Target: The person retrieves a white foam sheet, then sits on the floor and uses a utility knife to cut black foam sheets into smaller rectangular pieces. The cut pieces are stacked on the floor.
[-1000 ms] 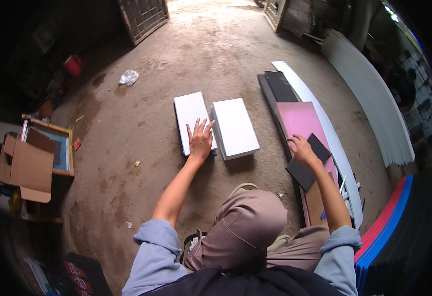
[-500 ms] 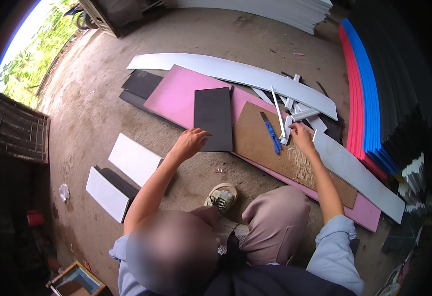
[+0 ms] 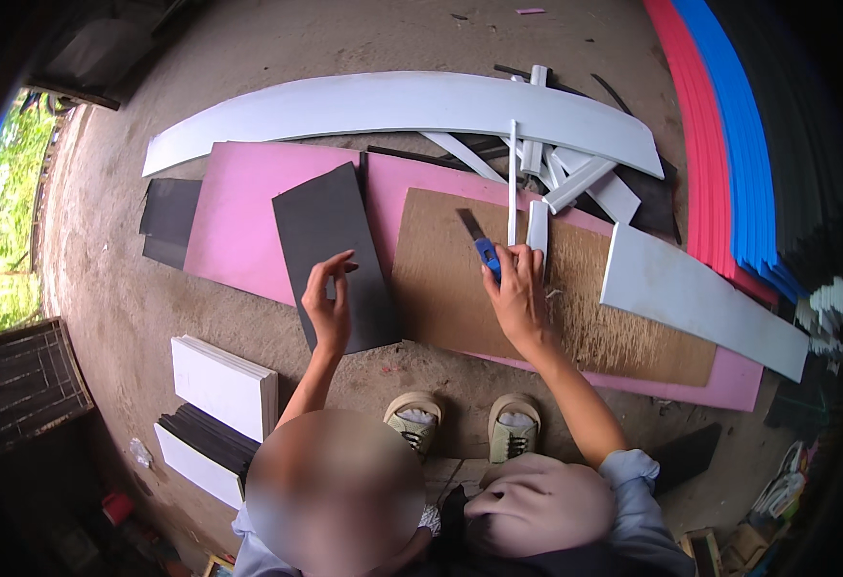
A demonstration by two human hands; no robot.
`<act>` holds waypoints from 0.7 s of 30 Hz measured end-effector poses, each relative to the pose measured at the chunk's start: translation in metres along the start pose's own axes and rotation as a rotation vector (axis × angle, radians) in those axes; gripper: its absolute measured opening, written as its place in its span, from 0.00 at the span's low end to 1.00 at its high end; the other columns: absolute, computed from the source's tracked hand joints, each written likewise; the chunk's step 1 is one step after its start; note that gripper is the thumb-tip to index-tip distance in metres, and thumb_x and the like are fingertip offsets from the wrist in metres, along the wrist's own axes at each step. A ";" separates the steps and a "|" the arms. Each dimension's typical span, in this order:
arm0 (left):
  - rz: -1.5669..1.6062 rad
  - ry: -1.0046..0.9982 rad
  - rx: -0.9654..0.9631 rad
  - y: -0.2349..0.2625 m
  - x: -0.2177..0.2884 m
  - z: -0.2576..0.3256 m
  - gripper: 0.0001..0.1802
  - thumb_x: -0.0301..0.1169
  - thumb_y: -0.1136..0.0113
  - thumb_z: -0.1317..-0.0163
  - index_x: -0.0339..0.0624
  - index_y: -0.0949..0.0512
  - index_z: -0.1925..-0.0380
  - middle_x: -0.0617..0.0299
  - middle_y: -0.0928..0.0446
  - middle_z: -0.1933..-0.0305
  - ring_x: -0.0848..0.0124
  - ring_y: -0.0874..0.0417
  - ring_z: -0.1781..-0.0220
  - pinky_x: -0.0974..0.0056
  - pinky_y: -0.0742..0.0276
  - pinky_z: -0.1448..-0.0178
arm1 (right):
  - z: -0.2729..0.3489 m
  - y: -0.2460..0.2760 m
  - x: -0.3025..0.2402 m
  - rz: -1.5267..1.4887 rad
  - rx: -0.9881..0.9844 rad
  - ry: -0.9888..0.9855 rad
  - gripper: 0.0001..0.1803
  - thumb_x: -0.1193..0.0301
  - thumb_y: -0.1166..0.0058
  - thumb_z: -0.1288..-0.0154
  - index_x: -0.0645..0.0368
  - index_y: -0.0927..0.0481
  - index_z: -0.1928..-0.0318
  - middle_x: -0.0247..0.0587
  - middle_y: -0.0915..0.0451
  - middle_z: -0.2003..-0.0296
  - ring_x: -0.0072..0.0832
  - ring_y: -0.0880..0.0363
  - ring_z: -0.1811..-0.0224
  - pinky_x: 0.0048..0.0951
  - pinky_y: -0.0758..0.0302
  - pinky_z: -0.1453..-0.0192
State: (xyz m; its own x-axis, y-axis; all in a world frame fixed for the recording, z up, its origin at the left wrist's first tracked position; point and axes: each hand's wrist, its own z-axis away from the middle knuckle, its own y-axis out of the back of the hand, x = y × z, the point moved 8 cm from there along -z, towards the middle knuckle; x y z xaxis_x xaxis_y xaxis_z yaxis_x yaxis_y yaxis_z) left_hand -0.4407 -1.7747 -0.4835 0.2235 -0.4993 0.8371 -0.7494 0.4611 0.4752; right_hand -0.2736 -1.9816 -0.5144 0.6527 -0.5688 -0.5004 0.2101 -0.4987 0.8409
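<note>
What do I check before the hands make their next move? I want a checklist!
1. Blue utility knife held in the right hand: ok.
2. Blade pointing away from the person's body: ok.
3. Left hand apart from the blade: ok.
4. Left hand pressing on the black rectangular sheet: cannot tell.
5. Brown board free of scraps: not ok, a white strip lies over it.
</note>
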 end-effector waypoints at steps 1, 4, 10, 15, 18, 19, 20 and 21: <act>0.029 0.005 0.047 0.001 -0.001 -0.003 0.11 0.17 0.53 0.41 0.36 0.24 0.60 0.58 0.22 0.68 0.72 0.21 0.65 0.69 0.28 0.57 | 0.001 0.013 0.010 -0.028 0.031 -0.041 0.20 0.68 0.43 0.45 0.65 0.28 0.55 0.45 0.33 0.62 0.38 0.36 0.56 0.39 0.35 0.53; 0.135 0.007 0.152 -0.006 0.004 -0.009 0.11 0.19 0.55 0.38 0.36 0.24 0.60 0.61 0.24 0.69 0.75 0.24 0.65 0.71 0.29 0.58 | 0.016 0.043 0.072 -0.419 0.006 -0.428 0.17 0.63 0.47 0.39 0.66 0.28 0.58 0.44 0.32 0.65 0.33 0.32 0.64 0.33 0.32 0.59; 0.391 -0.015 -0.061 -0.095 0.057 0.009 0.10 0.20 0.54 0.38 0.35 0.24 0.61 0.62 0.24 0.67 0.77 0.25 0.66 0.72 0.30 0.60 | 0.074 0.131 0.192 -0.681 0.386 -0.644 0.13 0.63 0.53 0.35 0.62 0.30 0.63 0.36 0.26 0.77 0.21 0.28 0.76 0.25 0.31 0.70; 0.356 0.057 -0.742 -0.230 0.111 0.057 0.15 0.28 0.51 0.37 0.35 0.29 0.51 0.55 0.24 0.54 0.68 0.24 0.52 0.67 0.29 0.49 | 0.131 0.170 0.259 -0.538 0.456 -0.829 0.15 0.59 0.55 0.36 0.61 0.30 0.65 0.37 0.21 0.72 0.22 0.27 0.76 0.26 0.31 0.69; 0.281 0.104 -1.033 -0.290 0.120 0.087 0.26 0.34 0.48 0.38 0.36 0.37 0.42 0.52 0.30 0.44 0.64 0.26 0.45 0.63 0.30 0.44 | 0.138 0.162 0.275 -0.498 0.535 -0.826 0.17 0.58 0.56 0.37 0.60 0.30 0.63 0.38 0.21 0.71 0.28 0.26 0.75 0.31 0.31 0.69; 0.269 0.095 -1.072 -0.300 0.119 0.090 0.30 0.36 0.47 0.39 0.35 0.43 0.39 0.51 0.32 0.42 0.62 0.29 0.42 0.63 0.32 0.42 | 0.131 0.158 0.266 -0.427 0.539 -0.752 0.18 0.56 0.58 0.37 0.61 0.31 0.62 0.42 0.22 0.73 0.34 0.25 0.73 0.35 0.31 0.68; 0.314 0.144 -1.061 -0.309 0.117 0.091 0.31 0.35 0.47 0.39 0.34 0.44 0.39 0.49 0.32 0.42 0.61 0.29 0.42 0.63 0.32 0.42 | 0.132 0.149 0.268 -0.358 0.447 -0.858 0.18 0.56 0.59 0.36 0.60 0.32 0.60 0.47 0.24 0.74 0.38 0.25 0.72 0.37 0.31 0.66; 0.370 0.200 -1.063 -0.318 0.119 0.099 0.32 0.34 0.47 0.39 0.33 0.45 0.39 0.48 0.32 0.43 0.60 0.30 0.42 0.62 0.32 0.42 | 0.134 0.145 0.265 -0.366 0.455 -0.868 0.19 0.57 0.58 0.36 0.62 0.32 0.61 0.49 0.25 0.74 0.40 0.25 0.70 0.38 0.31 0.65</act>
State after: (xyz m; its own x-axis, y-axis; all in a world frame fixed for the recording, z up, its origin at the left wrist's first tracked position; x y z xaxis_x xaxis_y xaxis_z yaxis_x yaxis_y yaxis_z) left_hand -0.2377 -2.0531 -0.5614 0.2654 -0.1223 0.9563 0.0950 0.9904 0.1003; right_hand -0.1684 -2.2922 -0.5528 -0.1805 -0.5179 -0.8362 -0.1220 -0.8318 0.5415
